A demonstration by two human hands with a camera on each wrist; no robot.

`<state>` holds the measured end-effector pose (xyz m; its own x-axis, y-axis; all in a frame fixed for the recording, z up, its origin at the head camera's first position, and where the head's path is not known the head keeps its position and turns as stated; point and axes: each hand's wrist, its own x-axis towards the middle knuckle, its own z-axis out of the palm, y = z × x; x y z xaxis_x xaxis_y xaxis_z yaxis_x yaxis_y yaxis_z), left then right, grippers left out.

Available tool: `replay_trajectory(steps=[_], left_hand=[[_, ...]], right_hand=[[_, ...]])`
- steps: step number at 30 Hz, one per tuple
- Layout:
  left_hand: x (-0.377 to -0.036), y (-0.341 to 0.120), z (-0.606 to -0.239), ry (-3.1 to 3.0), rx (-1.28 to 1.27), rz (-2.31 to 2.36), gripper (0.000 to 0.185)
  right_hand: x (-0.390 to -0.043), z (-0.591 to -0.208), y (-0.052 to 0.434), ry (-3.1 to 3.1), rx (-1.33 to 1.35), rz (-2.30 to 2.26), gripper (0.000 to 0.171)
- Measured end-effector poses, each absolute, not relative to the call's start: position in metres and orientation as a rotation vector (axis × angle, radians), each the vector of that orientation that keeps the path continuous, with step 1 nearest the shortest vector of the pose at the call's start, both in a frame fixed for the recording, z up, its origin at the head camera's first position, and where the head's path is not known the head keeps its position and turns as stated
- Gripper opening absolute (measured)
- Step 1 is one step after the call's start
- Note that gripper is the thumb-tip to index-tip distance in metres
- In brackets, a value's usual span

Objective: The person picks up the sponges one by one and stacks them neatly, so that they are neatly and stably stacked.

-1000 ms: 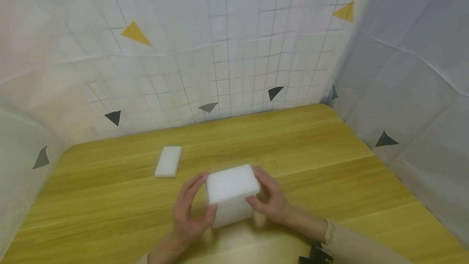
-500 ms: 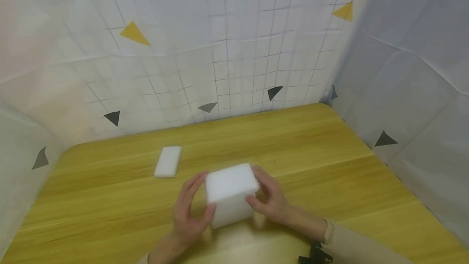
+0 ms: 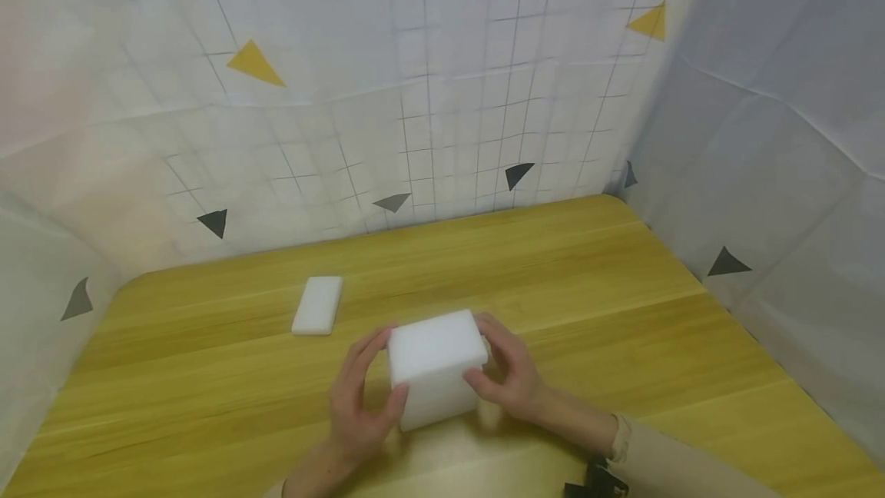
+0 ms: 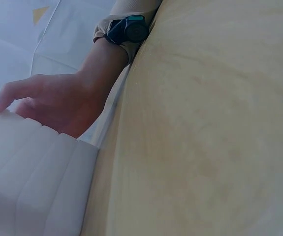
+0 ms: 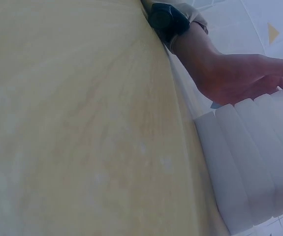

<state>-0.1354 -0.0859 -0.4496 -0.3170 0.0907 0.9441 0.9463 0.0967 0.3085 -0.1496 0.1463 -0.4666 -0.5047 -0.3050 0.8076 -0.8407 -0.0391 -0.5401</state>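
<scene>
A stack of several white foam sponges [image 3: 437, 375] stands on the wooden table, its slabs lying flat on one another; both wrist views show the seams between them. From the left, my left hand [image 3: 356, 410] holds the upper part of the stack, thumb on the near face and fingers at the far left corner. Opposite it, my right hand [image 3: 513, 375] grips the right end, thumb on the near face and fingertips around the far corner, partly hidden. One more white sponge [image 3: 317, 306] lies flat by itself, beyond the stack and to the left.
The wooden table [image 3: 588, 275] runs back to a white grid-patterned sheet [image 3: 456, 98] with dark and yellow triangles. Grey-white sheets [image 3: 795, 175] close off the sides. A dark device [image 3: 598, 479] sits at the right wrist.
</scene>
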Motion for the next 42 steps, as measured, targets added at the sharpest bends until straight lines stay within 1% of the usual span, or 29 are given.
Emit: replay_trajectory(steps=[5, 14, 20, 27, 42], left_hand=[[-0.136, -0.087, -0.454, -1.55, -1.063, -1.328, 0.049], [-0.135, -0.087, -0.453, -1.557, -1.042, -1.281, 0.049], [-0.134, -0.085, -0.448, -1.536, -1.044, -1.267, 0.047], [-0.133, -0.085, -0.448, -1.547, -1.035, -1.263, 0.047], [-0.138, -0.092, -0.457, -1.501, -1.102, -1.409, 0.052]], right_hand=[[-0.147, -0.464, 0.145, -1.796, 1.206, 1.615, 0.054], [-0.145, -0.456, 0.143, -1.728, 1.218, 1.711, 0.063], [-0.144, -0.449, 0.142, -1.665, 1.23, 1.685, 0.061], [-0.143, -0.445, 0.14, -1.656, 1.181, 1.715, 0.048], [-0.141, -0.444, 0.139, -1.659, 1.176, 1.745, 0.05]])
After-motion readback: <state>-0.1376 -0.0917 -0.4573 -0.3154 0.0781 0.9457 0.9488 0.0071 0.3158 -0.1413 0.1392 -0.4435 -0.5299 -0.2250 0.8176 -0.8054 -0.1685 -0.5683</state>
